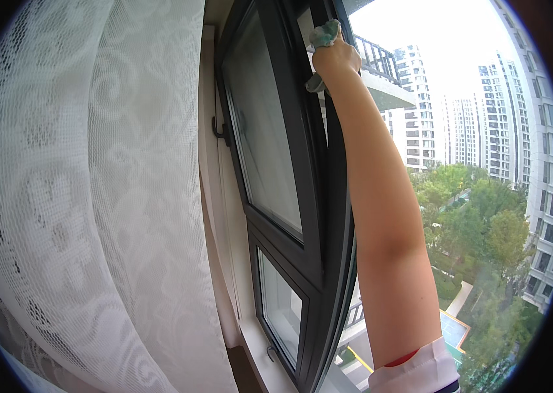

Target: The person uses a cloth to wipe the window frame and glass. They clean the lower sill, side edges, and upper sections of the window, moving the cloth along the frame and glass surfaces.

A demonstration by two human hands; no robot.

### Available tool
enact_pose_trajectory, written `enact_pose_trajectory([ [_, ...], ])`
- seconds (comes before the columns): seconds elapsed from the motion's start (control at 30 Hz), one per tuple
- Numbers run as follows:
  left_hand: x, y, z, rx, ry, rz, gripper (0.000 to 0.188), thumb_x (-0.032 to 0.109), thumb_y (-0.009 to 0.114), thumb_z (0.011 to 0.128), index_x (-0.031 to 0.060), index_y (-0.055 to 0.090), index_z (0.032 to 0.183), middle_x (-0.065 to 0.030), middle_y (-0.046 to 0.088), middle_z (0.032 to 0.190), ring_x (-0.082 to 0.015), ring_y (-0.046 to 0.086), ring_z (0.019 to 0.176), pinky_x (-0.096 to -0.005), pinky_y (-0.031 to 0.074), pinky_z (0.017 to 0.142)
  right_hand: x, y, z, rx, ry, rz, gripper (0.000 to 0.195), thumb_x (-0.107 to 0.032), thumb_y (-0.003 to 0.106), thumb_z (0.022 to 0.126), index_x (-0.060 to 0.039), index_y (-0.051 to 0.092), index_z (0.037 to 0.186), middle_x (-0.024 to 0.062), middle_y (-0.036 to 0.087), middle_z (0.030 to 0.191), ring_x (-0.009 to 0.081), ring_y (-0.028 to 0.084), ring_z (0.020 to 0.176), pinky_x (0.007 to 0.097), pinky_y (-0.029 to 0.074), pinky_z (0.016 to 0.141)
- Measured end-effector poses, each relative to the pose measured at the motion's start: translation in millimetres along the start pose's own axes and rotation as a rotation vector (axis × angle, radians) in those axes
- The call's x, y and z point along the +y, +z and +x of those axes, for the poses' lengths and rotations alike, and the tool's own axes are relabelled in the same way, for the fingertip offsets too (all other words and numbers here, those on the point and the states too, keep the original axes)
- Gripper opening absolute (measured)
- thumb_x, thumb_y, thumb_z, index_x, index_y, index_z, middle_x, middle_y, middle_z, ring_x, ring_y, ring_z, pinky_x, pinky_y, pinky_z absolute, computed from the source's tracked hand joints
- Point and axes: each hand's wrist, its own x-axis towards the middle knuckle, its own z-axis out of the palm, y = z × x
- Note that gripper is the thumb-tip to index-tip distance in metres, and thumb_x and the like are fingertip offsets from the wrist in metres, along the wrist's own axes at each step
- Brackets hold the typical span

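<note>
My right hand [338, 58] is raised high and grips a crumpled grey-green cloth [324, 33]. One part of the cloth sticks out above the fingers and another hangs below the hand. The hand is at the upper part of a dark window frame [328, 196], with the arm stretched up in front of the glass. Whether the cloth touches the frame or the glass is hard to tell. My left hand is out of view.
A white lace curtain [149, 172] hangs at the left. Beside it are a dark-framed window sash [266, 147] with a handle [217, 128] and a smaller lower pane [281, 309] above a pale sill [257, 344]. Outside, far below, are trees [468, 221] among tall buildings.
</note>
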Motion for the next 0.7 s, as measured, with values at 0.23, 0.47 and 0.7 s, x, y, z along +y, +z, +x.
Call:
enact_pose_trajectory([
  [0.23, 4, 5, 6, -0.012, -0.029, 0.000, 0.014, 0.002, 0.048, 0.089, -0.0018, 0.056, 0.100, -0.0088, 0.061, 0.093, -0.0148, 0.056, 0.088, -0.0293, 0.044, 0.084, -18, -18, 65, -0.037, 0.091, 0.281, 0.030, -0.021, 0.056, 0.083, -0.0066, 0.061, 0.109, 0.0157, 0.061, 0.108, 0.0276, 0.059, 0.102, 0.0373, 0.049, 0.082],
  [0.47, 8, 10, 8, -0.040, -0.009, 0.002, 0.015, 0.002, 0.048, 0.089, -0.0022, 0.056, 0.101, -0.0092, 0.061, 0.093, -0.0151, 0.056, 0.089, -0.0299, 0.044, 0.085, 5, -12, 0, 0.011, 0.025, 0.140, 0.067, -0.025, 0.047, 0.081, -0.0102, 0.021, 0.141, 0.0176, 0.063, 0.101, 0.0306, 0.061, 0.094, 0.0368, 0.048, 0.081],
  [0.7, 22, 12, 2, -0.042, -0.053, 0.018, 0.015, 0.003, 0.047, 0.089, -0.0011, 0.058, 0.099, -0.0076, 0.061, 0.090, -0.0142, 0.057, 0.085, -0.0280, 0.045, 0.082, 33, -14, -113, -0.079, 0.059, 0.136, 0.069, -0.015, 0.049, 0.079, -0.0040, 0.020, 0.140, 0.0187, 0.065, 0.085, 0.0330, 0.064, 0.079, 0.0378, 0.051, 0.072],
])
